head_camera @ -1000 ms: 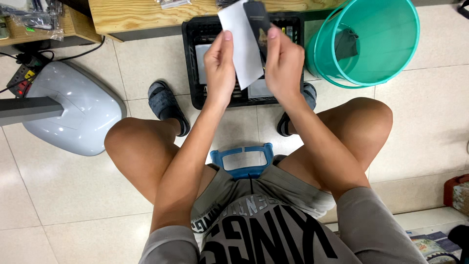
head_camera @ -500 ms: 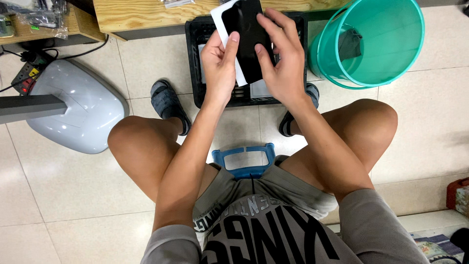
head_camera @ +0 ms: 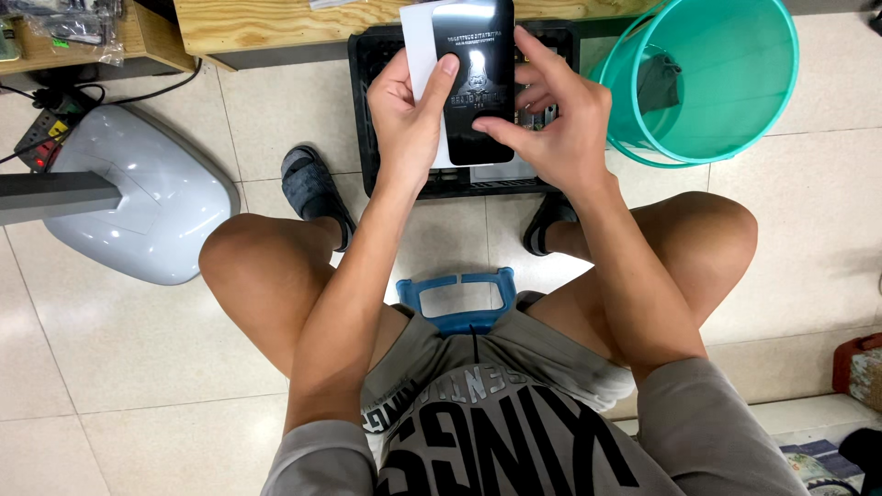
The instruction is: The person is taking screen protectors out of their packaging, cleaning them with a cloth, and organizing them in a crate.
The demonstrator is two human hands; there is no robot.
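Above the black crate (head_camera: 386,119), head view: both hands raised, holding one glossy black flat packet (head_camera: 473,78) upright between them. Left hand (head_camera: 409,115) grasps its left edge, thumb pressed on the front face, fingers behind. Right hand (head_camera: 556,124) pinches the lower right edge, index finger and thumb on the front, remaining fingers spread along the right side. White card (head_camera: 420,41) sits directly behind the packet, showing past its left edge and top corner, touching it. Packet face carries pale print and a bright glare spot. Crate stands on the tiled floor between the sandalled feet, against a wooden bench edge (head_camera: 266,28). Teal bucket (head_camera: 726,83) just right of the crate, tilted toward the camera. Grey machine base (head_camera: 138,207) to the left, well apart. Blue stool edge (head_camera: 455,298) visible between the knees.
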